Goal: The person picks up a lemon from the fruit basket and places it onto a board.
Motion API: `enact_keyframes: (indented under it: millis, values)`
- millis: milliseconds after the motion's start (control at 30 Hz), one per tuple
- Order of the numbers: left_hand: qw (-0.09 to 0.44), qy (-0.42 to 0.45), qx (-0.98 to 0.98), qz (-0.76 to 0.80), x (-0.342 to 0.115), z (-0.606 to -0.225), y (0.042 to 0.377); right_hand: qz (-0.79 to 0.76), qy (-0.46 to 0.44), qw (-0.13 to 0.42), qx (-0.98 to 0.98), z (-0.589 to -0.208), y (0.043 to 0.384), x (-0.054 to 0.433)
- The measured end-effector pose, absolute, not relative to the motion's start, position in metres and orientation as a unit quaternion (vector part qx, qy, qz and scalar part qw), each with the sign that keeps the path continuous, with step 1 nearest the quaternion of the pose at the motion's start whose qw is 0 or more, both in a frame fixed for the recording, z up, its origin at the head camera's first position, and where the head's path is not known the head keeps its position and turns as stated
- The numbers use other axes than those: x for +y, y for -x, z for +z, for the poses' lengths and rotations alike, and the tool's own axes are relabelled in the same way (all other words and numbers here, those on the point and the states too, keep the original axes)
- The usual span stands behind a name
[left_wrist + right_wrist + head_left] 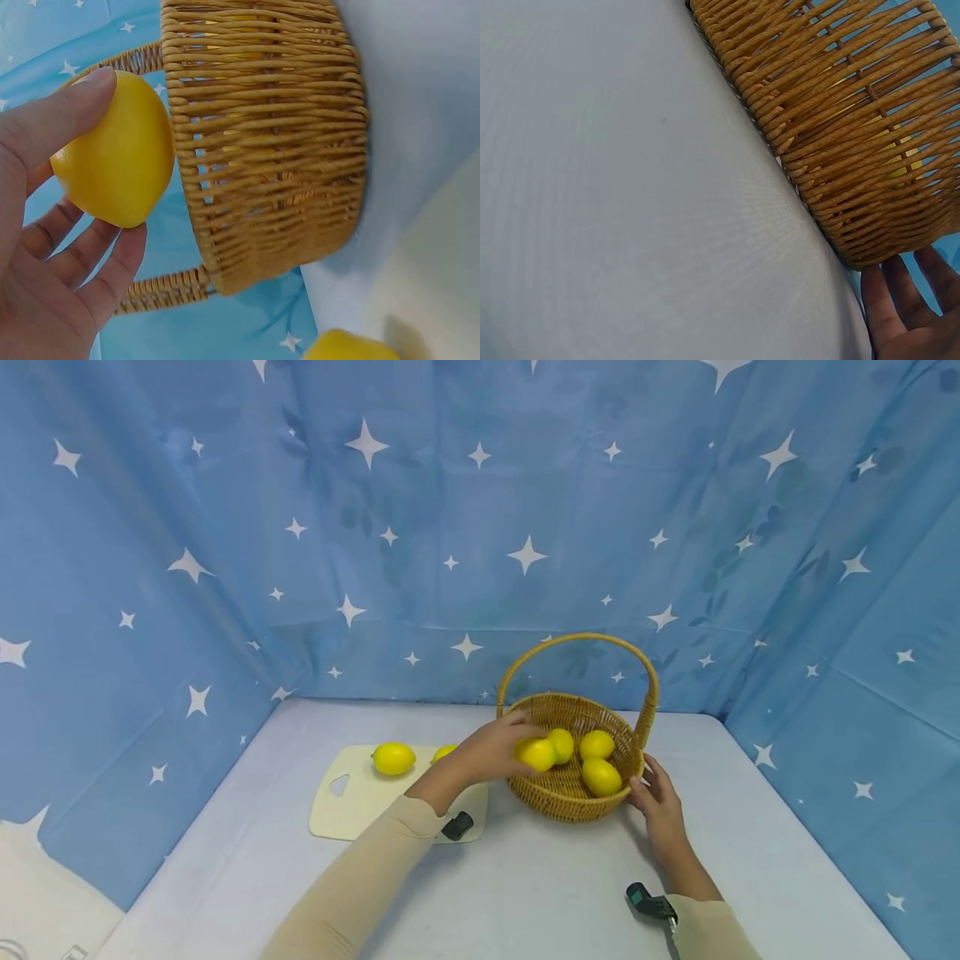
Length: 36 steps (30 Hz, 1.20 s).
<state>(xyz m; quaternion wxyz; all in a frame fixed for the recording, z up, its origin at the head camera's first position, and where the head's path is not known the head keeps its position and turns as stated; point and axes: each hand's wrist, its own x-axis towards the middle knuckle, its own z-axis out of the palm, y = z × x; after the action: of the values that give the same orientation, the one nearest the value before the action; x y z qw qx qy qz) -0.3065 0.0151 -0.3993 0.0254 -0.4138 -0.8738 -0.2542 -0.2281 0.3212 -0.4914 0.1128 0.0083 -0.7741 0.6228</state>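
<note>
My left hand (495, 748) holds a yellow lemon (120, 154) between thumb and fingers, at the left rim of a brown wicker basket (566, 810). In the left wrist view the lemon is beside the basket's rim. Inside the basket lie three more lemons, one of them a lemon (601, 777) near the front right. My right hand (663, 814) touches the basket's outer right side. Its fingers (907, 292) reach the woven wall fairly straight in the right wrist view, where the thumb is out of sight.
A cream cutting board (352, 810) lies left of the basket. It bears one whole lemon (393, 758) and another lemon (442, 752) partly hidden by my left arm. The basket's tall handle (585, 637) arches over it. Behind the white table (525, 893) hangs a blue star-patterned curtain (420, 577).
</note>
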Motion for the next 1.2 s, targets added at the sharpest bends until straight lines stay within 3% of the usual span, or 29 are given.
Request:
enact_keyframes:
  millis: [167,767,1200]
  values:
    - [0.039,0.405,-0.876,-0.259,0.002,-0.399,0.299,0.613,-0.006,0.118,-0.781,-0.508,0.238,0.33]
    - [0.081,0.391,-0.887,-0.232,-0.058,-0.397,0.293,0.61,0.004,0.115,-0.784,-0.509,0.237,0.328]
    - [0.079,0.374,-0.906,-0.183,-0.109,-0.393,0.299,0.608,0.004,0.115,-0.786,-0.507,0.239,0.328]
